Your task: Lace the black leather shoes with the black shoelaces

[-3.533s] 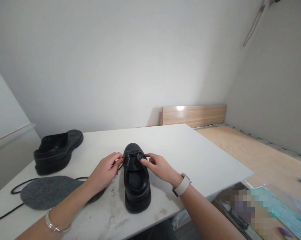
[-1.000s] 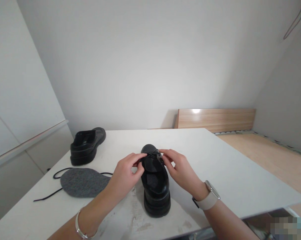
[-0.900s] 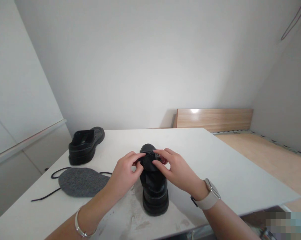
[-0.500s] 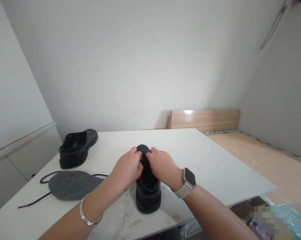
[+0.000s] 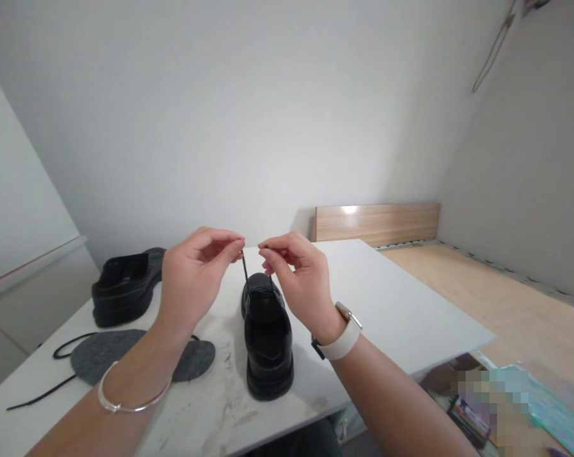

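A black shoe [image 5: 269, 355] stands on the white table, its heel towards me and its opening facing up. Two thin dark ends of its shoelace [image 5: 246, 273] rise from the front of the opening. My left hand [image 5: 199, 270], with a silver bangle on the wrist, pinches one end above the shoe. Fingers of my right hand [image 5: 299, 273], which wears a watch with a pale strap, are closed on the other end. The fingertips of both hands are close together but apart. A grey insole [image 5: 194, 360] lies partly behind my left forearm.
Another black shoe [image 5: 122, 292] rests at the left of the white table [image 5: 392, 317]. A loose black lace [image 5: 42, 393] lies by the insole. Beyond the table are a wooden board [image 5: 377, 223] and a light wooden surface [image 5: 458, 273]. Various items sit below the table's right edge.
Both hands have risen from the front of the shoe, drawing the lace ends up. The shoe's opening is now uncovered. The view has shifted a little to the right.
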Demonstrator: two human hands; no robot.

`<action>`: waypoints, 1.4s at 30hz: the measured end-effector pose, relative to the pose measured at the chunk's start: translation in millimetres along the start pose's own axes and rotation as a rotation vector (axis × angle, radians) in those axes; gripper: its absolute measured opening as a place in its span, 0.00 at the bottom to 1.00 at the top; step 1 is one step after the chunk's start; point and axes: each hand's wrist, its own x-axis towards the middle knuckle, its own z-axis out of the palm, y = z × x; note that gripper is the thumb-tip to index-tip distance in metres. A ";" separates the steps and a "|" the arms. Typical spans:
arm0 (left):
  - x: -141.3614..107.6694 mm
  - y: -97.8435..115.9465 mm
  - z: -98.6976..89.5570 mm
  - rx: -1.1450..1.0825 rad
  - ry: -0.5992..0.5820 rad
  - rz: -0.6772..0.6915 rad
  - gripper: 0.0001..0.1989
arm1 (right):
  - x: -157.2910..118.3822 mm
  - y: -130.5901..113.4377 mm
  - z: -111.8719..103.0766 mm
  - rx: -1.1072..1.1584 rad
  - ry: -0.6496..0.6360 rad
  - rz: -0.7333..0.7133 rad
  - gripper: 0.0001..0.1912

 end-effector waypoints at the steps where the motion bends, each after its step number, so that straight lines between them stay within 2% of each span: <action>1: 0.8 3.0 2.2 -0.054 -0.024 -0.036 0.06 | 1.2 -2.5 2.7 0.014 0.006 -0.015 0.03; 8: -12.8 -6.1 20.3 -0.454 -0.219 -0.263 0.11 | 0.6 3.6 13.6 -0.086 0.102 -0.054 0.04; 11: -14.6 -8.9 20.4 -0.622 -0.256 -0.326 0.09 | -0.2 16.3 12.0 0.016 0.082 0.016 0.04; 14: -13.9 -8.4 19.9 -0.665 -0.232 -0.313 0.10 | -4.1 32.6 9.3 0.216 -0.023 0.155 0.10; 18: -14.5 -10.2 20.4 -0.525 -0.234 -0.259 0.10 | -11.2 45.2 5.8 0.283 -0.157 0.285 0.07; 21: -14.7 -14.1 19.4 -0.428 -0.265 -0.225 0.10 | -11.9 44.4 5.8 0.272 -0.106 0.271 0.08; 24: -12.7 -22.7 13.6 -0.403 -0.309 -0.225 0.13 | -9.9 43.3 7.4 0.434 -0.036 0.341 0.11; 27: -10.4 -40.5 -0.5 -0.329 -0.335 -0.264 0.15 | -10.0 47.9 4.2 0.620 -0.017 0.479 0.15; 30: -11.7 -64.0 -20.9 -0.207 -0.326 -0.298 0.14 | -13.8 56.7 -8.1 0.663 0.042 0.532 0.16; 33: -18.1 -81.5 -38.2 -0.167 -0.261 -0.327 0.15 | -20.9 66.1 -24.5 0.671 0.071 0.567 0.15; 35: -24.2 -85.2 -43.9 -0.130 -0.251 -0.325 0.14 | -26.7 71.8 -34.1 0.632 0.042 0.573 0.15; 37: -30.1 -82.7 -44.6 -0.053 -0.307 -0.300 0.13 | -32.1 76.3 -42.4 0.534 0.004 0.551 0.16; 42: -37.8 -70.6 -35.5 0.186 -0.488 -0.101 0.10 | -38.2 77.1 -59.9 0.069 -0.211 0.398 0.11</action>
